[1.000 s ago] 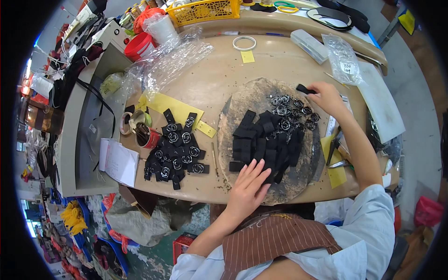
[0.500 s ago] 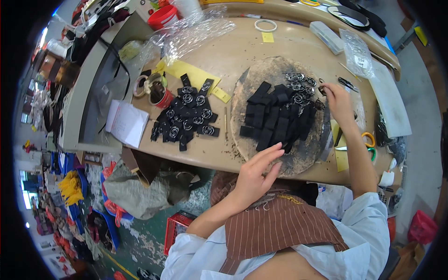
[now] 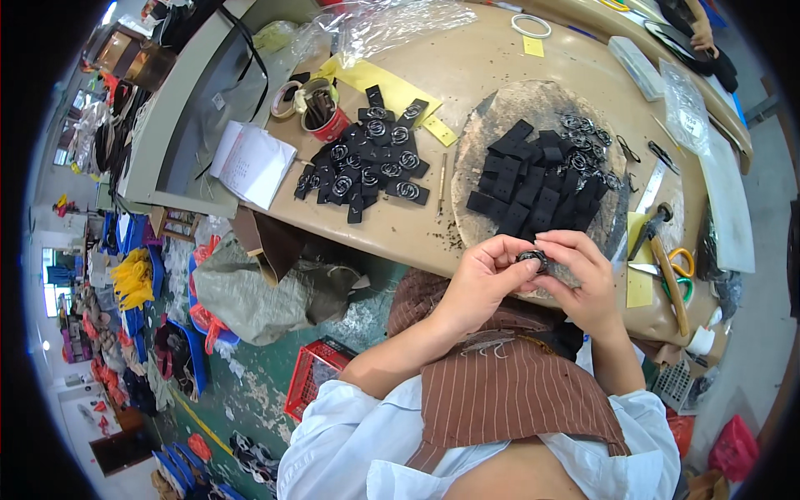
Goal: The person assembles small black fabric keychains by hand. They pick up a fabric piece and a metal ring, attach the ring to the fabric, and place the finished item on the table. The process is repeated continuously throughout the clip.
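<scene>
At the near edge of a round, worn board [image 3: 477, 150], my left hand [image 3: 479, 287] and my right hand [image 3: 590, 287] meet. Fingertips of both pinch a small dark metal buckle [image 3: 533, 260], mostly covered by the fingers. Just beyond them, black strap pieces [image 3: 508, 179] with small punched holes lie heaped on the board. Loose shiny buckles [image 3: 583, 133] are piled at the board's far right. On the table to the left is a second heap of black straps with buckles [image 3: 367, 158] lying on them.
Right of the board lie a hammer [image 3: 669, 279], orange-and-green-handled scissors [image 3: 685, 263] and a metal ruler [image 3: 652, 185]. A thin rod [image 3: 442, 183] lies between the heaps. Farther left are a red tin of tools [image 3: 332, 127] and a notepad [image 3: 254, 162]. Another person's hand [image 3: 704, 37] shows at far right.
My right hand has come from the board's right side back to my left hand, bringing a buckle. My left hand, loosely spread before, now pinches it too. The whole view has shifted.
</scene>
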